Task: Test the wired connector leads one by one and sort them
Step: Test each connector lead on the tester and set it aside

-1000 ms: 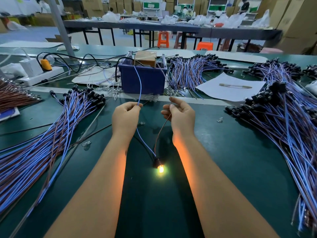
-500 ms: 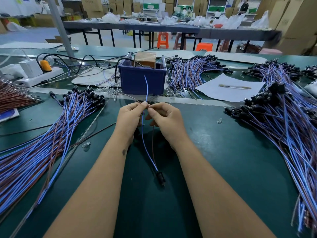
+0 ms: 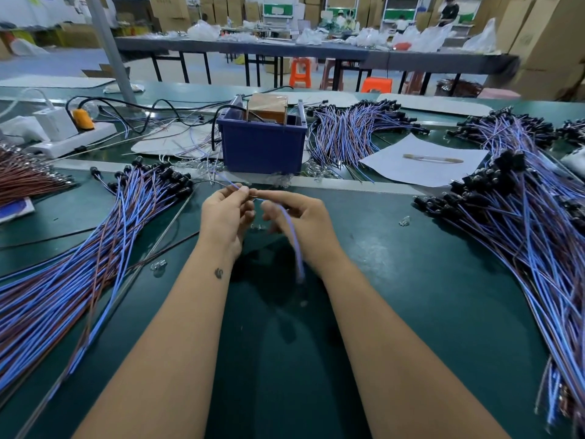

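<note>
Over the middle of the green mat, my left hand [image 3: 226,217] and my right hand [image 3: 299,224] meet fingertip to fingertip. Both pinch the bare ends of one blue-and-brown connector lead [image 3: 292,236]. The lead hangs blurred below my right hand, and its black connector end shows no light. A large fanned pile of leads [image 3: 72,264] lies at the left. A bigger pile of leads [image 3: 525,236] with black connectors covers the right side.
A blue bin [image 3: 262,147] holding a copper-wound transformer stands just beyond my hands. Behind it lie another lead bundle [image 3: 351,134], a white paper sheet [image 3: 421,163], a power strip [image 3: 72,134] and brown wires [image 3: 22,175] at far left.
The lamp on the lead glowed a second ago and has gone out. My hands came together from apart, and the lead has swung up and right under my right hand.
</note>
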